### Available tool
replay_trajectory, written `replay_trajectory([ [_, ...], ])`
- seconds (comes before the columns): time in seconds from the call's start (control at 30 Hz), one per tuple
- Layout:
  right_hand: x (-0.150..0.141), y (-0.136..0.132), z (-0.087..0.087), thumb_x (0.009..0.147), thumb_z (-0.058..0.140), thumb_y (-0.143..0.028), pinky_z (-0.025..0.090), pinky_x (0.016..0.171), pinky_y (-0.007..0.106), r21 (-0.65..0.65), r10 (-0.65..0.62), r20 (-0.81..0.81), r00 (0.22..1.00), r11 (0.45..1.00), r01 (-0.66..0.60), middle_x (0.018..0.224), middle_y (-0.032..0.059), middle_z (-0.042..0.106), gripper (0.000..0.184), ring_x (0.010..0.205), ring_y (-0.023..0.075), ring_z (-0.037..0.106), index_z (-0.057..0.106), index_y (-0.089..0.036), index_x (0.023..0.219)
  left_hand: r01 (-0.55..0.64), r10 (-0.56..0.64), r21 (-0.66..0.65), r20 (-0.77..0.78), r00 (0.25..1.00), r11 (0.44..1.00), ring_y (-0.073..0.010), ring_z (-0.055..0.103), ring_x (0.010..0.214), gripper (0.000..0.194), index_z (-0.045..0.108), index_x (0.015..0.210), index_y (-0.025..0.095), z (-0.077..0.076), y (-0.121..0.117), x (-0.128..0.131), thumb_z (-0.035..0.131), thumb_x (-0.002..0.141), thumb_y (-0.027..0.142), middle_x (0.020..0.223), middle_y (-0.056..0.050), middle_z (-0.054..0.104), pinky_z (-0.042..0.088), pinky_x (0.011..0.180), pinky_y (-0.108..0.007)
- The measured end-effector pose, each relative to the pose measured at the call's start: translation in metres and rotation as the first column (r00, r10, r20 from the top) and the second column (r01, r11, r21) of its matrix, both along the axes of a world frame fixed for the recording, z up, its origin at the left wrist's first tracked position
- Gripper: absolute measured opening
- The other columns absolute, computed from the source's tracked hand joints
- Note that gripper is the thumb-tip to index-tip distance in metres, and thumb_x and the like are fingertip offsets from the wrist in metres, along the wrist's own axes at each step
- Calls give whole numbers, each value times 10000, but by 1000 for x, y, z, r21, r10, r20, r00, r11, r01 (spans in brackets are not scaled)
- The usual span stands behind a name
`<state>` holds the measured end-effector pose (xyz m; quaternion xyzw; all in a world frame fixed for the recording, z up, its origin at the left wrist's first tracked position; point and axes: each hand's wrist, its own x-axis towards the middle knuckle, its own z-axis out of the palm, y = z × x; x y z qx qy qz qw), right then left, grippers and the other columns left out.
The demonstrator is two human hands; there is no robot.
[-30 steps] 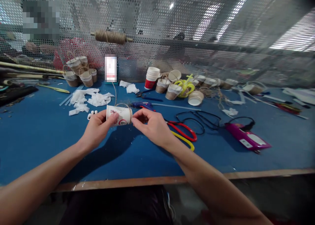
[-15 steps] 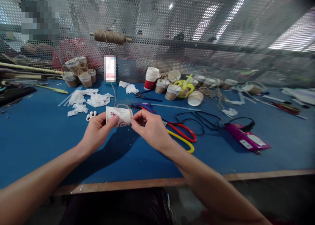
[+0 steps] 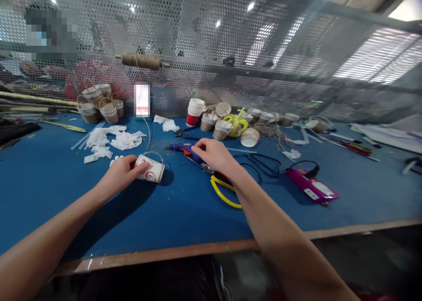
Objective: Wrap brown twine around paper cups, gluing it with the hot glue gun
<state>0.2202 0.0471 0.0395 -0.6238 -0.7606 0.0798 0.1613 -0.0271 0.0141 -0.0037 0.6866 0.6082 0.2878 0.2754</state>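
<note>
1. Since a second ago, the right hand (image 3: 212, 154) has let go of the paper cup (image 3: 150, 169) and reached forward to the blue hot glue gun (image 3: 185, 150); the cup has dropped lower, toward the desk (image 3: 184, 204).
2. Left hand (image 3: 121, 173) alone grips the cup, fingers closed around its rim end, holding it on its side, just above or on the blue surface; which, I cannot tell.
3. Jute twine (image 3: 149, 136) loops over the cup's base end and runs up to a spool (image 3: 141, 60) on the mesh screen, so it seems held steady for wrapping.
4. Right hand's fingers curl over the glue gun's body; whether the grip has closed is unclear.
5. Yellow-handled scissors (image 3: 224, 191) lie under the right wrist; twine-wrapped cups (image 3: 99, 103) cluster at the back.
</note>
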Motion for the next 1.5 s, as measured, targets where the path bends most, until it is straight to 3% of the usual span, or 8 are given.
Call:
replay_trajectory([
  [0.1, 20, 5, -4, 770, 490, -328, 362, 564, 272, -107, 13, 139, 990, 994, 2, 731, 83, 630, 207, 646, 184, 559, 597, -154, 738, -7, 69, 225, -270, 960, 974, -191, 554, 646, 323, 571, 837, 121, 6, -3, -3, 471, 782, 424, 773, -83, 599, 426, 590, -300],
  [0.27, 38, -22, -11, 714, 551, -225, 394, 662, 263, -220, 56, 314, 948, 975, 15, 952, 125, 598, 263, 820, 217, 568, 592, -133, 957, 107, 100, 544, -337, 936, 832, -222, 550, 852, 249, 547, 935, 133, 17, -16, 6, 494, 804, 337, 940, -108, 552, 455, 740, -333],
  [0.43, 38, -58, -14, 740, 526, -191, 389, 776, 332, -149, -50, 449, 892, 980, 130, 1100, 200, 502, 434, 994, 291, 495, 478, -70, 1154, 329, -78, 566, -422, 903, 755, -235, 531, 876, 188, 576, 863, 141, 23, -20, 20, 480, 824, 298, 884, -97, 578, 448, 770, -376],
  [0.77, 40, -68, -18, 735, 452, -85, 390, 724, 352, -189, -40, 546, 837, 967, 169, 1014, 210, 527, 278, 932, 300, 528, 561, -64, 990, 517, -195, 480, -571, 797, 709, -230, 547, 795, 161, 608, 823, 132, 40, -15, 46, 529, 801, 271, 819, -92, 617, 441, 735, -382],
  [1.1, 58, -72, -4, 652, 516, -172, 336, 502, 233, -412, 82, 261, 962, 910, 34, 761, 47, 557, 358, 633, 149, 520, 466, -141, 1006, 505, -143, 392, -664, 734, 769, -255, 571, 824, 243, 633, 857, 123, 66, 6, 54, 512, 796, 325, 822, -105, 642, 440, 734, -379],
  [1.2, 67, -79, 0, 692, 493, -190, 293, 428, 205, -558, -37, -99, 994, 829, -25, 639, -20, 494, 449, 507, 98, 449, 389, -156, 1127, 506, -164, 329, -689, 706, 797, -239, 589, 803, 229, 646, 830, 140, 75, 19, 65, 516, 780, 321, 810, -94, 656, 444, 724, -348],
  [1.4, 79, -97, 2, 714, 544, -295, 150, 346, 161, -701, -474, -687, 551, 633, -328, 517, -92, 300, 295, 370, 33, 187, 438, -203, 974, 469, -195, 193, -727, 658, 862, -224, 616, 799, 250, 652, 872, 159, 90, 67, 100, 476, 787, 315, 862, -79, 681, 446, 688, -300],
  [1.5, 86, -102, -1, 707, 599, -353, 197, 343, 145, -598, -508, -801, 316, 664, -449, 523, -84, 334, 295, 375, 32, 242, 458, -213, 925, 497, -250, 134, -736, 629, 857, -226, 617, 831, 242, 658, 887, 131, 88, 91, 125, 488, 794, 276, 876, -88, 682, 445, 706, -284],
])
